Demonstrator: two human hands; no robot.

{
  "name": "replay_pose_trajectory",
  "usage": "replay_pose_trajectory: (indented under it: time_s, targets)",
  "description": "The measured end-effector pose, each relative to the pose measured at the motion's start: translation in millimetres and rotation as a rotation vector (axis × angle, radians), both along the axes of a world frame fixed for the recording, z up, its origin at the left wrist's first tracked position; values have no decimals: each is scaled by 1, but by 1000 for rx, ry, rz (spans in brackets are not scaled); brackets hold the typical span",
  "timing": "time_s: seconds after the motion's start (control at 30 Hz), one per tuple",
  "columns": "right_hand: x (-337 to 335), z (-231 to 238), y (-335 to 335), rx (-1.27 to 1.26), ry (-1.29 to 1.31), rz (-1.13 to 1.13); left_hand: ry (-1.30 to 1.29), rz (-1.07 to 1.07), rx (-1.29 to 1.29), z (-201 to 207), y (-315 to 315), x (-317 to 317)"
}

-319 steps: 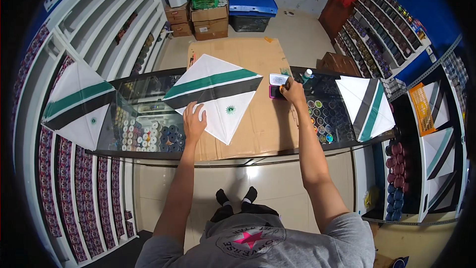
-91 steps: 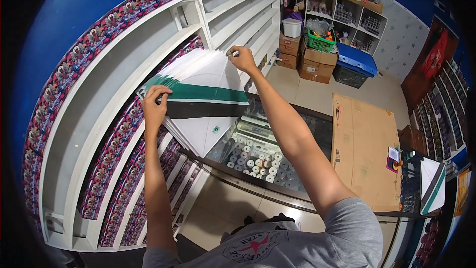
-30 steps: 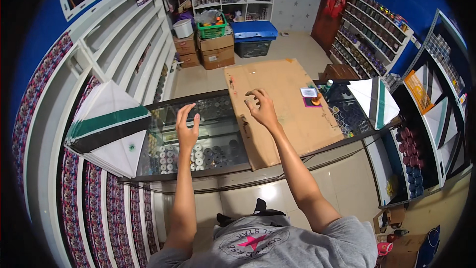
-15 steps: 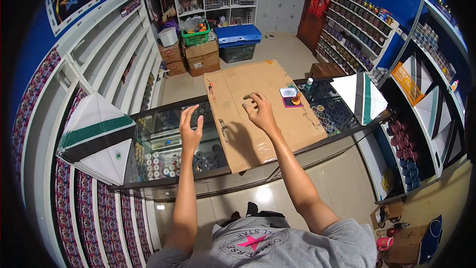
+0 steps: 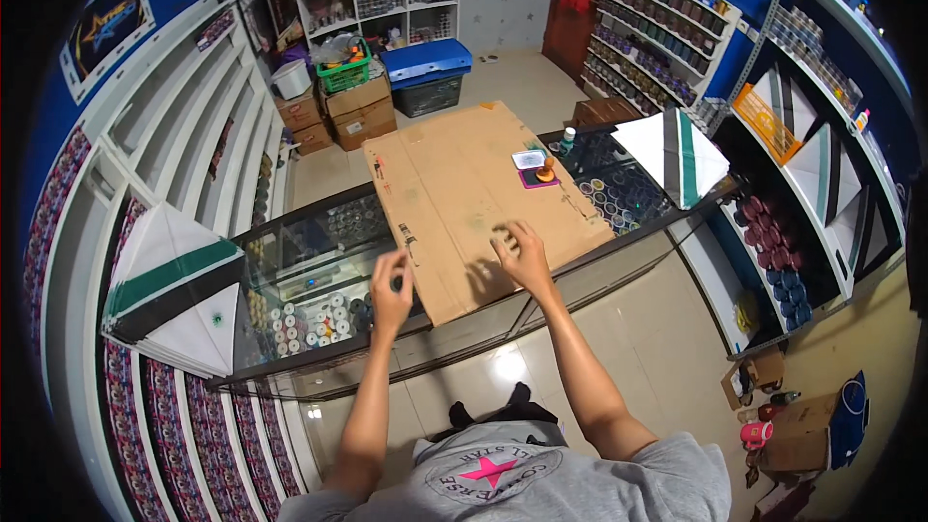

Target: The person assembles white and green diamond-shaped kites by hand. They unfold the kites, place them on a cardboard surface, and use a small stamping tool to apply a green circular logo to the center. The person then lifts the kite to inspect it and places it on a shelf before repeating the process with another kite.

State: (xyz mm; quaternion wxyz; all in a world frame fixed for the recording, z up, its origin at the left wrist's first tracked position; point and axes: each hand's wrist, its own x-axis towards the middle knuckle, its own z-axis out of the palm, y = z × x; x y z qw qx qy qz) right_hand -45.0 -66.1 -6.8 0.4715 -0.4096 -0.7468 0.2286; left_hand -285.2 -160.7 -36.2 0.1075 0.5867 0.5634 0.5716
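A flat sheet of brown cardboard [image 5: 445, 193] lies across the glass-topped counter in front of me. My left hand [image 5: 391, 295] hovers by its near left edge, thumb and fingers curved with a gap between them and nothing visible in it. Over the near right part of the cardboard, my right hand [image 5: 523, 259] hangs with bent, spread fingers, holding nothing I can see. Farther off on the sheet sits an ink pad [image 5: 537, 178] with a purple-pink base and raised pale lid. A stamp with a brown wooden knob [image 5: 546, 170] rests on the pad.
Stacks of white sheets with green and black stripes lie at the counter's left end [image 5: 174, 271] and right end [image 5: 662, 155]. A green bottle with a white cap [image 5: 567, 138] stands beyond the ink pad. Thread spools [image 5: 309, 321] show under the glass [image 5: 275, 251].
Both hands have drawn nearer to me and lower, the left toward the cardboard's edge. Their fingers are more bent than before. The whole view has shifted slightly.
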Motion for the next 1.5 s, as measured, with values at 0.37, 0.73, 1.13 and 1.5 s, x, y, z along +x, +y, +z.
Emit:
replay_pose_trajectory:
  time_s: [0.37,0.73,1.13,1.5]
  targets:
    - [196,-232,-121,-453,-277,-249,-117,-417,-722,-243,-127,127]
    - [364,-377,-212,-1359,-443,59,-171,-708,-1254,-329,-199,149]
    - [377,-332,-163,-1901,-332,206,-46,-627,-1456,-349,-123,242]
    - [342,-312,-151,-1813,-331,153,31,-727,-1530,-358,-98,239]
